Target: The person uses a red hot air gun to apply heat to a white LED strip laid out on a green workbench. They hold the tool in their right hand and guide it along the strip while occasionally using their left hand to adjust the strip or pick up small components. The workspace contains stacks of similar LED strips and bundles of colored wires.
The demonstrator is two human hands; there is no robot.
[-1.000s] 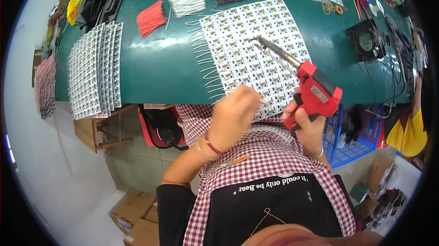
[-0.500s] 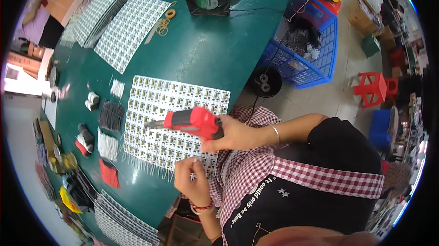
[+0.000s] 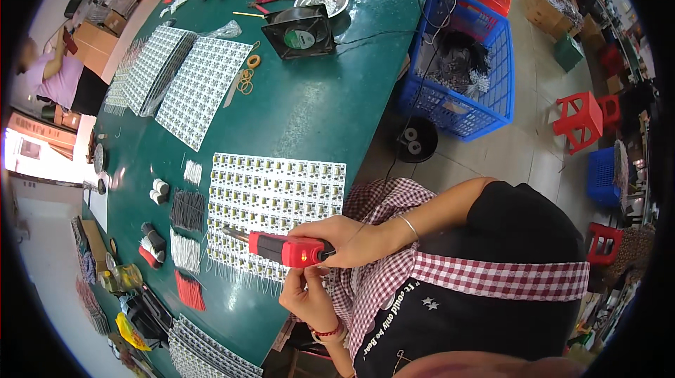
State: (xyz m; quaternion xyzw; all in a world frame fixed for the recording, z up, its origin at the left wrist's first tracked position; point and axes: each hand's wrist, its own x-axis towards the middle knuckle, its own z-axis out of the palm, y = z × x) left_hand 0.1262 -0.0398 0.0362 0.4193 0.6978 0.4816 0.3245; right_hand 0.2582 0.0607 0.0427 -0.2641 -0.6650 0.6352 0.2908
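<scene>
My right hand (image 3: 357,241) is wrapped round a red and black soldering gun (image 3: 288,248), its metal tip pointing left over a panel of small white circuit boards (image 3: 274,188). A small light glows at the gun's rear. Just below the gun, my left hand (image 3: 309,302) is closed in a pinch near the panel's front edge; whatever its fingertips hold is too small to make out. Thin white wires (image 3: 242,276) hang off the panel's lower edge. Beside its left edge lie bundles of black wires (image 3: 188,210), white wires (image 3: 185,251) and red wires (image 3: 190,291).
More board panels (image 3: 204,86) are stacked at the far left, others (image 3: 211,350) at the near left. A black fan (image 3: 299,30) stands at the back by a metal bowl (image 3: 322,0). A blue crate (image 3: 460,107) stands right of the green table (image 3: 302,111). Another person (image 3: 63,72) is at far left.
The soldering gun has dropped lower and tilted, its tip now nearer the panel's lower rows. My left hand has come up close beneath it. The whole view has shifted slightly.
</scene>
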